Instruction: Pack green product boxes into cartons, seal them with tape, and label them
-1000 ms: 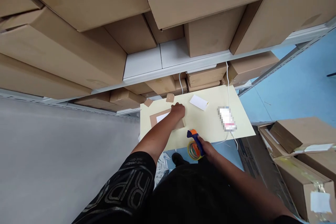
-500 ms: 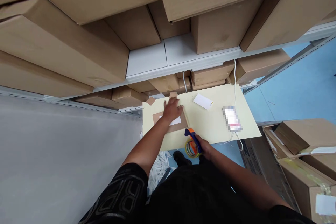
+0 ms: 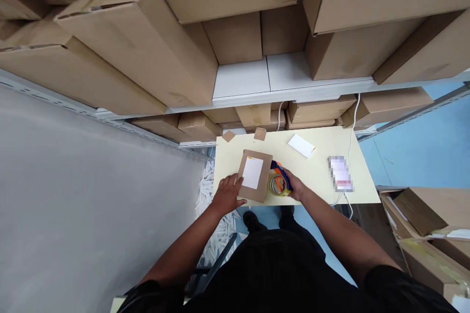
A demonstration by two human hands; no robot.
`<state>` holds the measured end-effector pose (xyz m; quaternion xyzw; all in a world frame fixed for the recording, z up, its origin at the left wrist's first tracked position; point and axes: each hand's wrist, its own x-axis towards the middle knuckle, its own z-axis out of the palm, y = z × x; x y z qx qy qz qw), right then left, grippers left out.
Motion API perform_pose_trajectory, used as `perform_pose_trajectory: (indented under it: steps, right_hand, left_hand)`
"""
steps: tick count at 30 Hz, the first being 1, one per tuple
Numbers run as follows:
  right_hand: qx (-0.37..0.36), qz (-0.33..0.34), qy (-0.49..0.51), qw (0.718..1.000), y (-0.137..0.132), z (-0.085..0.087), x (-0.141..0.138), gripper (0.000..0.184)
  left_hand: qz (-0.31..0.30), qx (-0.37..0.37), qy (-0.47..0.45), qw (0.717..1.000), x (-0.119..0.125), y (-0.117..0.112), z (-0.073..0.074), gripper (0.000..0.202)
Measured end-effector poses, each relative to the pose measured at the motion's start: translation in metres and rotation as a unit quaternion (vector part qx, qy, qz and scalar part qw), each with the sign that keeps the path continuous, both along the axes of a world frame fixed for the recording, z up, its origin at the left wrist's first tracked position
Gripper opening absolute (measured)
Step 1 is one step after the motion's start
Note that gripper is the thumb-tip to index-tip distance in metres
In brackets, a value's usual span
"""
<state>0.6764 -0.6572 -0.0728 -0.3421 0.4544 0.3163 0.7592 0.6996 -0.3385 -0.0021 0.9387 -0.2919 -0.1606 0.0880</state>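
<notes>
On the cream table lies a small flat cardboard box (image 3: 265,176) with a white label (image 3: 252,172) on its top face. My left hand (image 3: 226,194) rests at the box's lower left corner, fingers spread along the left edge and thumb near the bottom edge. Just right of the box, my right hand (image 3: 295,186) grips a blue and orange tape dispenser (image 3: 284,176) fitted with a roll of clear yellowish tape (image 3: 278,184). The dispenser's front end is close to the box's right edge; whether they touch I cannot tell.
The table (image 3: 308,195) also bears a white card (image 3: 301,145), a blurred phone-like device (image 3: 340,173) with a cable and two cardboard scraps (image 3: 260,133). A shelf (image 3: 242,79) of large boxes overhangs its back. Open cartons (image 3: 422,244) stand right; white strips (image 3: 209,195) lie left.
The box has turned from lying crosswise to upright lengthwise. My left hand has slid off its top to the lower left corner. My right hand has brought the tape dispenser over the table beside it.
</notes>
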Motion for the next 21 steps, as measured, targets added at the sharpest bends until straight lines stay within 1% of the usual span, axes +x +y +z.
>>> perform_pose_trajectory:
  steps: [2,4,6,8,10,11,13,15,17,18,19,20,21]
  right_hand:
    - [-0.027,0.040,-0.014,0.999,-0.002,0.003,0.026,0.050]
    - [-0.041,0.063,-0.024,0.997,-0.001,0.006,0.048,0.051]
    - [-0.055,0.072,-0.021,0.996,-0.002,0.007,0.062,0.050]
    - [-0.078,0.076,-0.013,0.994,-0.007,0.007,0.065,0.050]
    - [-0.109,0.079,-0.012,0.991,-0.015,0.004,0.051,0.052]
    - [-0.120,0.079,-0.014,0.990,-0.019,0.002,0.037,0.052]
    - [-0.122,0.072,-0.016,0.990,-0.022,-0.002,-0.002,0.054]
    - [-0.081,0.058,-0.007,0.995,-0.015,-0.006,-0.049,0.057]
    - [-0.044,0.032,0.020,0.998,0.001,-0.010,-0.087,0.059]
    - [-0.019,0.006,0.019,1.000,0.009,-0.012,-0.099,0.058]
    - [0.001,-0.019,0.018,1.000,0.017,-0.013,-0.104,0.057]
    - [0.017,-0.041,0.015,0.999,0.022,-0.014,-0.103,0.057]
    - [0.027,-0.056,0.009,0.998,0.023,-0.015,-0.097,0.056]
  left_hand:
    - [-0.024,0.000,-0.040,0.999,-0.001,-0.018,-0.003,0.102]
    - [-0.030,-0.006,-0.056,0.998,0.002,-0.034,-0.010,0.108]
    - [-0.005,-0.005,-0.064,0.998,0.004,-0.045,-0.019,0.113]
    - [0.018,-0.001,-0.069,0.997,0.003,-0.051,-0.026,0.115]
    - [0.027,-0.001,-0.072,0.997,0.001,-0.054,-0.030,0.115]
    - [0.031,-0.003,-0.074,0.997,0.000,-0.056,-0.031,0.114]
    - [0.045,-0.007,-0.077,0.996,-0.002,-0.059,-0.031,0.111]
    - [0.062,-0.012,-0.078,0.995,-0.003,-0.066,-0.031,0.109]
    - [0.078,-0.016,-0.072,0.994,-0.005,-0.074,-0.031,0.109]
    - [0.087,-0.018,-0.067,0.994,-0.006,-0.079,-0.032,0.110]
    - [0.097,-0.018,-0.061,0.993,-0.009,-0.083,-0.032,0.111]
    - [0.108,-0.018,-0.055,0.992,-0.011,-0.087,-0.031,0.112]
    - [0.117,-0.015,-0.049,0.992,-0.014,-0.091,-0.029,0.113]
